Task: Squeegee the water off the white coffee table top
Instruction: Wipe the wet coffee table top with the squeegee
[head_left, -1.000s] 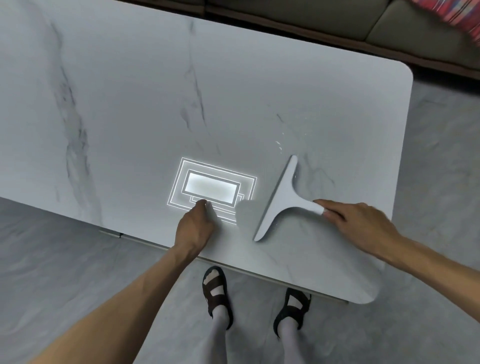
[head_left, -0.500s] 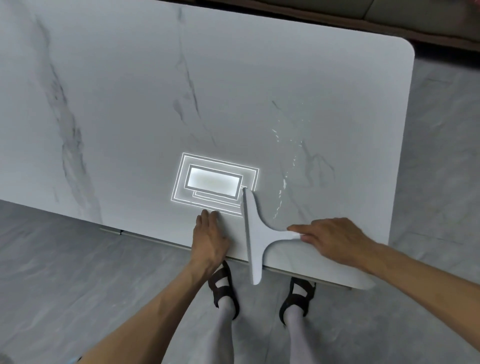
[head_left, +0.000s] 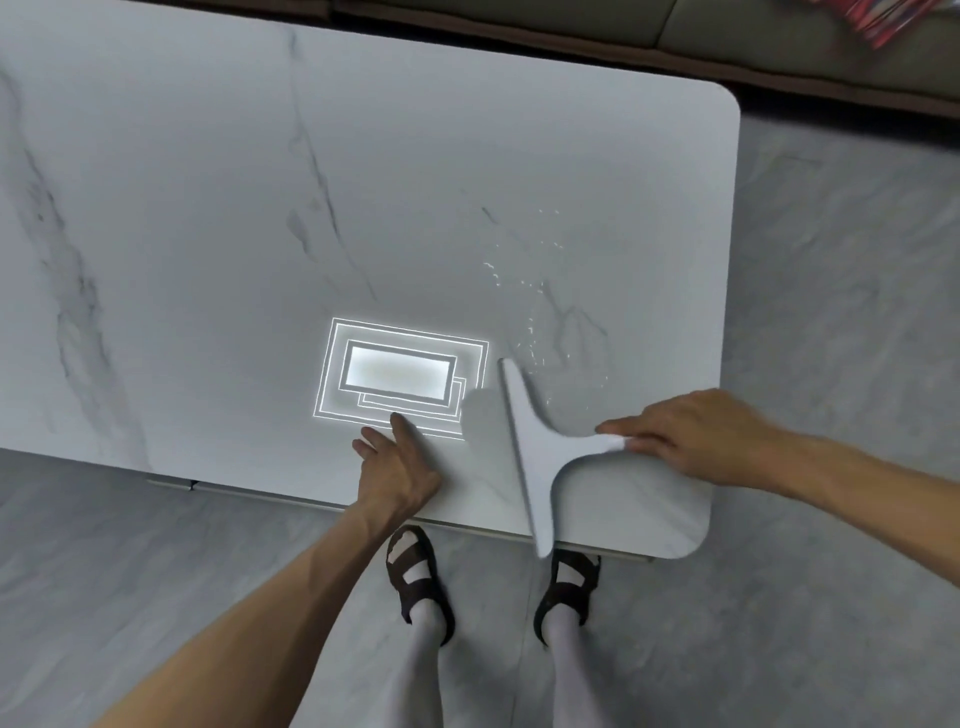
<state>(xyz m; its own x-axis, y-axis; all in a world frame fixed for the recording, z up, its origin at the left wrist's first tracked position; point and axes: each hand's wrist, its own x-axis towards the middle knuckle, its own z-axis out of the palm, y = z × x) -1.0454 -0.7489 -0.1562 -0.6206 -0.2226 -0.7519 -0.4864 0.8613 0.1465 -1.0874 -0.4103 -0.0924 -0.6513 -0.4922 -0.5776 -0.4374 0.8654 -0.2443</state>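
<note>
The white marble-veined coffee table top fills the upper left of the view. A white T-shaped squeegee lies on its near right part, blade running near to far, the near end hanging past the table's front edge. My right hand grips the squeegee's handle from the right. Scattered water drops glisten on the top just beyond and right of the blade. My left hand rests flat on the table near the front edge, fingers spread, left of the squeegee.
A ceiling light's bright rectangular reflection shows on the top beside my left hand. A sofa runs along the far side with a striped red cloth. My sandalled feet stand on grey marble floor.
The squeegee swung from a slanted pose further back to a near-to-far line and was drawn toward the front edge, its end now overhanging. My left hand stayed on the table.
</note>
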